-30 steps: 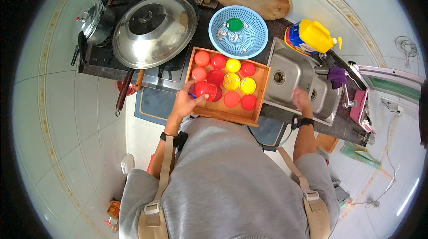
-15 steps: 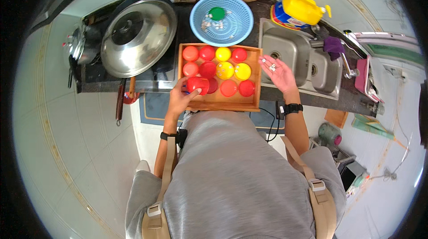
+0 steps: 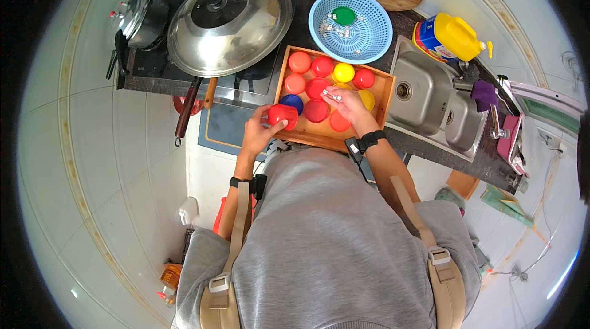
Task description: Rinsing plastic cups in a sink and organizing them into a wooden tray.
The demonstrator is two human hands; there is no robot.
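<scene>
My left hand (image 3: 259, 130) grips a red cup (image 3: 282, 117) at the near left corner of the wooden tray (image 3: 386, 98). Just beyond that cup sits a round dark blue piece (image 3: 291, 104). Over the tray's middle is my right hand (image 3: 350, 108), fingers curled in around small white dice-like cubes (image 3: 332, 95). It partly hides the round pieces below it. Rows of round cups or lids fill the tray: red ones (image 3: 322, 66), coral ones (image 3: 300, 62) and yellow ones, one yellow piece (image 3: 343, 72) at the far side.
A light blue basket (image 3: 381, 34) beyond the tray holds a green round piece (image 3: 344, 15) and several white cubes. Left of it, a lidded wok (image 3: 227, 28) stands on the stove. To the right are a double sink (image 3: 424, 92) and a yellow jug (image 3: 455, 37). A round wooden board leans behind.
My right hand has come in from beside the sink to over the tray, carrying the white cubes. The red cup in my left hand has shifted nearer me, and the blue piece now shows.
</scene>
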